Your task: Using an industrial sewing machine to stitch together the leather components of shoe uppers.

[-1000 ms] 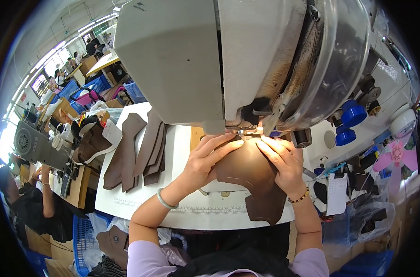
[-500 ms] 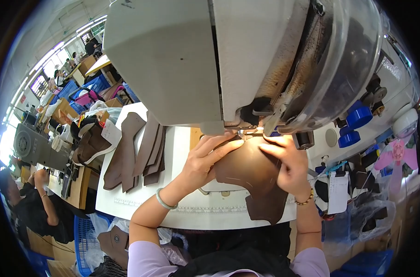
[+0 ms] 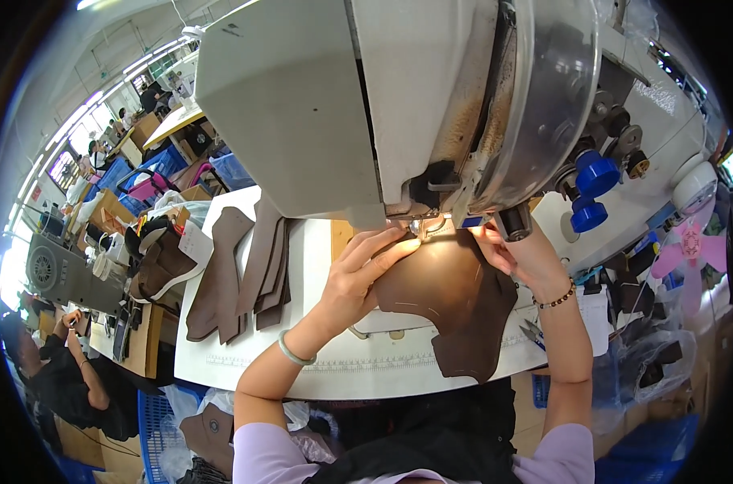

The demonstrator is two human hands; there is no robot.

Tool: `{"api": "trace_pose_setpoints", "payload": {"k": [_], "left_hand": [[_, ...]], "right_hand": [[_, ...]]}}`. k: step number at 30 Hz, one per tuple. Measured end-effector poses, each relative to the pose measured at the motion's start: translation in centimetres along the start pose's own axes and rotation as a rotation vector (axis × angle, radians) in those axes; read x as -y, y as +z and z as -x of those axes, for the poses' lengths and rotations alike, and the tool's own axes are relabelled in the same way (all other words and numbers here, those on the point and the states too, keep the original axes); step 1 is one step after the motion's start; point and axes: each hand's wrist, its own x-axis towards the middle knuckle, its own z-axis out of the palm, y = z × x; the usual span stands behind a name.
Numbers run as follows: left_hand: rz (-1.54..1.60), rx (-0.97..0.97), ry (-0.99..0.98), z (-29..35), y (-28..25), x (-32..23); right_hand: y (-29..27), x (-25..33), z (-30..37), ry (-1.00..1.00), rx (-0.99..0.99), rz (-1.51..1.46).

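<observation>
A brown leather-like piece [image 3: 439, 290] with pale stitch marks lies under the needle area of a large white sewing machine [image 3: 294, 121], its lower end hanging toward the table's front edge. My left hand [image 3: 357, 278] rests on the piece's left side, fingers stretched out and tips close to the lit needle. At the right of the needle, my right hand [image 3: 528, 256] is off the piece beside the machine head. Its fingers are curled; the machine partly hides their tips, and what they grip cannot be made out.
Cut brown pieces [image 3: 262, 270] lie on the white table [image 3: 318, 379] at left, near a brown shoe [image 3: 161, 266]. Blue knobs [image 3: 596, 175] and a pink fan [image 3: 691, 244] are at right. Below left stands a blue basket [image 3: 153, 427]. Another person [image 3: 76, 379] sits far left.
My right hand has lifted off the brown piece and moved up and right to the side of the machine head. My left hand stays on the piece. The view has shifted slightly.
</observation>
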Motion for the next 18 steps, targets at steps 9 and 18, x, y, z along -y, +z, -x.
{"api": "trace_pose_setpoints", "payload": {"k": [9, 18], "left_hand": [[0.012, 0.016, -0.01, -0.1, -0.1, -0.1], [0.018, 0.034, -0.045, -0.1, -0.2, -0.3]], "right_hand": [[0.1, -1.1, 3.4, -0.309, -0.35, 0.381], [0.4, -5.8, 1.5, -1.008, -0.15, 1.229]]}}
